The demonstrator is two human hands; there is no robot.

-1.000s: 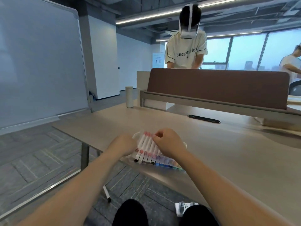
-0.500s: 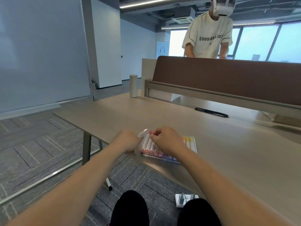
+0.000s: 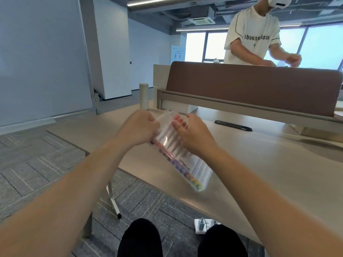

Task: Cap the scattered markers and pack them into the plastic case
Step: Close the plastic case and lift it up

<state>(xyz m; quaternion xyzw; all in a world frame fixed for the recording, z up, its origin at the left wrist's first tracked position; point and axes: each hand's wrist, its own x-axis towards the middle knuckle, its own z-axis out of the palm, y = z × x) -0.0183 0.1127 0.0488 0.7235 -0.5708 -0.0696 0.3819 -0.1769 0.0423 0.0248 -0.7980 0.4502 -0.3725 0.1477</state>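
The clear plastic case (image 3: 196, 169) is lifted off the table and tilted, its far end up between my hands. Several capped markers (image 3: 178, 164) with white barrels and coloured caps lie side by side inside it. My left hand (image 3: 138, 128) grips the case's upper left edge with curled fingers. My right hand (image 3: 193, 134) holds the upper right side, thumb on the front and fingers curled round the far edge. The case's upper end is blurred by motion.
The beige table (image 3: 259, 164) stretches right and ahead, with a black cable slot (image 3: 233, 125) in it. A brown divider panel (image 3: 250, 86) stands behind, a person in a white shirt (image 3: 254, 41) beyond it. A power strip (image 3: 202, 226) lies on the floor by my knees.
The case lay flat on the table before; both hands have raised it and tipped it upright. The camera view has tilted upward and closer.
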